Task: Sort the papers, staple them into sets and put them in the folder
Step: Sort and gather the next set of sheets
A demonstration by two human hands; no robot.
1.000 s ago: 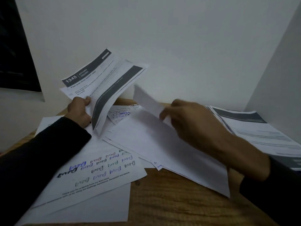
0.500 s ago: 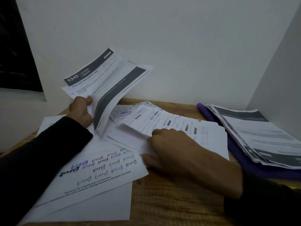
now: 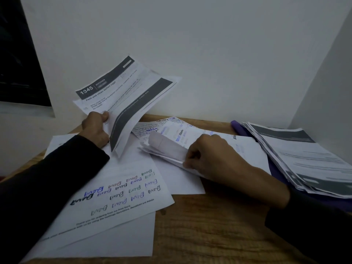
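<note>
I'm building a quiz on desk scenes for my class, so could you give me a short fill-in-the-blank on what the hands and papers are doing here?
1. The left hand holds up printed sheets headed with the number ____.
2. The right hand lifts the edge of a sheet that bears ____ notes in blue and black ink.
3. The stack of printed papers at the right lies on a ____ folder.
4. All of it sits on a ____ table.

Missing words: 1345; handwritten; purple; wooden

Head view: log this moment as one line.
left hand: holds printed sheets raised | right hand: lifts corner of scribbled pages | folder: under sorted stack | stapling: not begun
</note>
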